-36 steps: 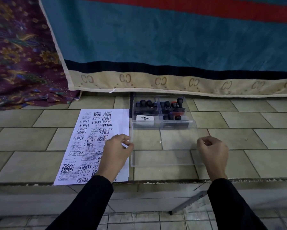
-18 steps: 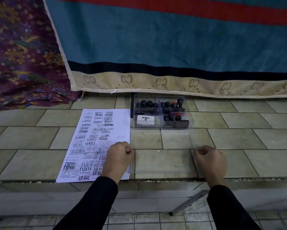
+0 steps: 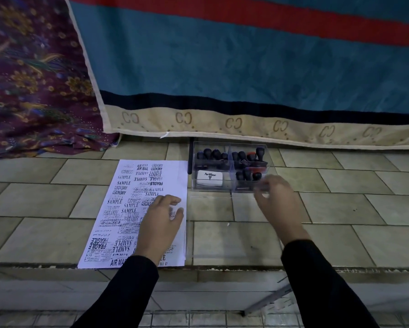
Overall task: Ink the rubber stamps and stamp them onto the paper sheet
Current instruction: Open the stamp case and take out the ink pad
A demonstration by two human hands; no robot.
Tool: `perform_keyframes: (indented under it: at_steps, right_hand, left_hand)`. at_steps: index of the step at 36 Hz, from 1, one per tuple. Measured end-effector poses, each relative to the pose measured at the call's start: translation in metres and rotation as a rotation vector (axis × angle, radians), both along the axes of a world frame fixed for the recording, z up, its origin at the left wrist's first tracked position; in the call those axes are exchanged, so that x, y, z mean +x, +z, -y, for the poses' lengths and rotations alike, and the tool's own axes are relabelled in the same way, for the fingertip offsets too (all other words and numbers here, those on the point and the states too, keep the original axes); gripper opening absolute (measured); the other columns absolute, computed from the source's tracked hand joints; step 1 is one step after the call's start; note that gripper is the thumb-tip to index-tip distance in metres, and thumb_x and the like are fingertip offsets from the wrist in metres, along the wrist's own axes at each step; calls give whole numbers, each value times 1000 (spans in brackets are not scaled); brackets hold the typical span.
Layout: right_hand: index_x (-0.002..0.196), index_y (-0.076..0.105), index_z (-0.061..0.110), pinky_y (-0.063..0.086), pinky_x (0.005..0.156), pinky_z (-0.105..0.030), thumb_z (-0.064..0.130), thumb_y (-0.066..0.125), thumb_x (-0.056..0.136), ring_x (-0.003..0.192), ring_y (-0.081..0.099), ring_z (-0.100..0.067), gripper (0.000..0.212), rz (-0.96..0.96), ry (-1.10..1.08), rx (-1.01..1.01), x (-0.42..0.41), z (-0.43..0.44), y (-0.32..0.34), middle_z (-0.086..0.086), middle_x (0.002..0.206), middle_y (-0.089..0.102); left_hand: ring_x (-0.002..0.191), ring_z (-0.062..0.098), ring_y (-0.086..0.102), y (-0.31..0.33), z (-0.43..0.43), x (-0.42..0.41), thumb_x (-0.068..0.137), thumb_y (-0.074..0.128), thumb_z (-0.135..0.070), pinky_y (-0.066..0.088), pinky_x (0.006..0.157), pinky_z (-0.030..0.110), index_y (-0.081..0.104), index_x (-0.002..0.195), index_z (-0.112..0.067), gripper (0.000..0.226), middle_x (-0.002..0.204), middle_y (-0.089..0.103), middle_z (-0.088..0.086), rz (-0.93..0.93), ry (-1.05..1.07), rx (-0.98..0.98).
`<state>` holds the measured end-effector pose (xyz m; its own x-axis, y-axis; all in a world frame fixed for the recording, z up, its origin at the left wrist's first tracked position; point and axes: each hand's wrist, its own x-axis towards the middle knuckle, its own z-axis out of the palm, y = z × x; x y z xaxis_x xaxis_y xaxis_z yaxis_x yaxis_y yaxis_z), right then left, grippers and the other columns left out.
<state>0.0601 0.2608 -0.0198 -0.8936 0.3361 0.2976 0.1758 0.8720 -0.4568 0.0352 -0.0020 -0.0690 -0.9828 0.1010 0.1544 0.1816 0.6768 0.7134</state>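
So far: paper sheet (image 3: 127, 192) is crowded with black prints: SAMPLE, FRAGILE, AIR MAIL.
Left: stamps (image 3: 236, 156) and ink pad (image 3: 209, 178) sit in the clear box (image 3: 227, 189) beside the sheet; none looks in use.
My left hand (image 3: 159, 221): relaxed, resting on the sheet.
My right hand (image 3: 276, 202): at the box's front corner, blurred; I cannot tell its grasp.

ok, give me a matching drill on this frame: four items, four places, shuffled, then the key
Things
1. paper sheet
2. Artline ink pad
3. clear lid
4. right hand

Places
A. flat on the tiles, just in front of the clear box
B. left front compartment of the clear box
C. at the clear box's front right corner
D. left of the clear box, covered in stamped words

Pairs: 1-D, 2-B, 3-A, 4-C
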Motion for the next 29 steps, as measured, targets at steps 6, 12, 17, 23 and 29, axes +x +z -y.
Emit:
perform_keyframes:
  at_steps: [6,12,17,23,29]
  right_hand:
    - [119,60,8,47,89,-31,18,63,88,103,57,-23,33,122,287,30,-69,34,20,-10,115,59]
    - [120,60,5,47,93,-38,21,70,84,108,57,-28,41,357,405,48,-110,51,16,-15,115,63]
    - [109,65,-2,52,89,-42,27,79,75,100,61,-33,47,494,415,65,-131,52,8,-21,110,65]
    - [76,59,-9,52,67,-43,20,83,66,75,58,-42,39,562,478,156,-143,52,6,-31,83,57]
    - [84,62,5,49,70,-33,23,86,65,78,53,-25,36,635,540,296,-148,57,8,-6,86,48]
  left_hand:
    - [99,24,54,-5,7,-15,87,65,-21,44,78,36,66,107,-18,20,107,61,0,-140,28,-249]
    - [98,25,56,-13,10,-21,85,65,-20,43,78,38,68,103,-17,19,108,62,1,-137,10,-351]
    - [98,21,54,-14,12,-23,86,63,-22,42,79,36,67,102,-20,16,108,61,-3,-137,6,-354]
    - [104,19,50,-11,13,-29,88,61,-29,41,85,36,65,104,-23,18,112,58,-4,-85,-7,-363]
    - [108,18,48,-5,13,-34,90,59,-34,38,84,34,64,106,-25,20,115,54,-4,-33,-16,-411]
